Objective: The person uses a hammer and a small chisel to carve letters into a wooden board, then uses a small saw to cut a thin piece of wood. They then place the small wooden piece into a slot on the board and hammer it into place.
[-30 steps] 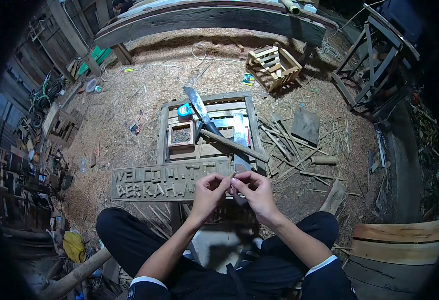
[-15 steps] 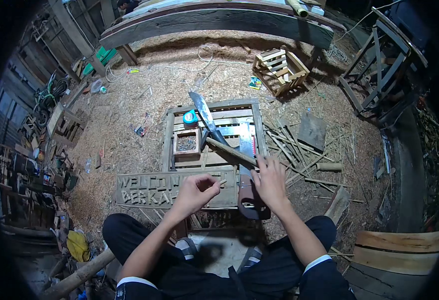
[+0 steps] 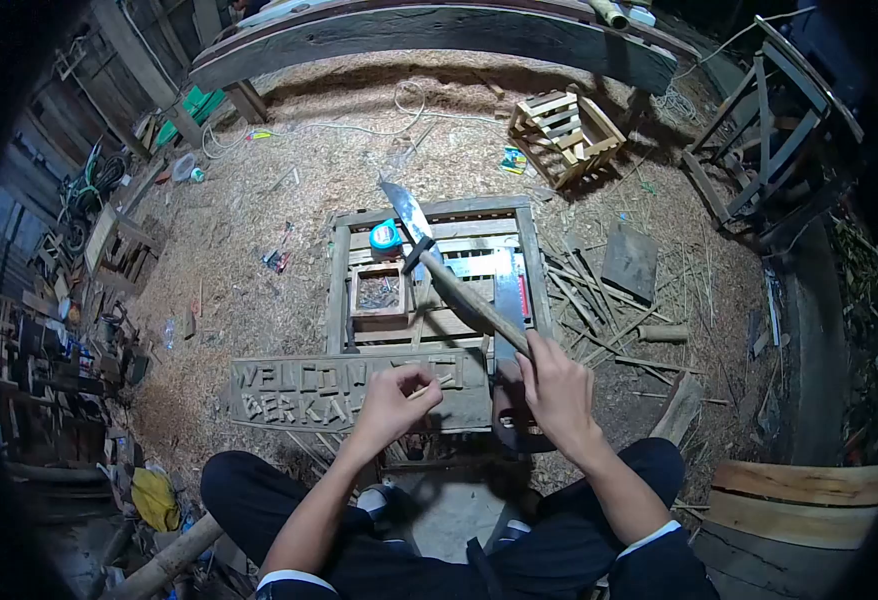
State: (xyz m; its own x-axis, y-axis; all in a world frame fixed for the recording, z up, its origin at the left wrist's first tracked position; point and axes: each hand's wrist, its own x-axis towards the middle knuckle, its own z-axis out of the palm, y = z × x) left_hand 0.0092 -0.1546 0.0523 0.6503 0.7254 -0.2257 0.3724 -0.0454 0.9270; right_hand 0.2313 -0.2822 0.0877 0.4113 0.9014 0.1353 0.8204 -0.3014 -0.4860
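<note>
At far left, a yellow cloth point(image 3: 155, 498) lies on the ground, near a pole point(image 3: 164, 560). The sign point(image 3: 289, 375), with 2 rows of raised letters, lies along the near edge of the slatted worktop point(image 3: 340, 275). Over its right half, the left hand point(image 3: 395, 402) pinches a small stick point(image 3: 421, 392) between thumb and forefinger; whether the stick touches the sign, I cannot tell. Beyond the sign, an open box point(image 3: 380, 294) holds small dark pieces, with a blue tape measure point(image 3: 386, 236) just behind it. The machete point(image 3: 408, 214) lies with its blade pointing away, partly under the hammer point(image 3: 464, 294). The hammer slants across the worktop, its head near the box. The right hand point(image 3: 559, 392) closes around the handle's near end, above the saw point(image 3: 508, 300). Farther right, thin sticks point(image 3: 591, 318) lie scattered on the ground beside a flat board point(image 3: 630, 262), and a slatted crate point(image 3: 569, 137) sits tilted beyond them.
</note>
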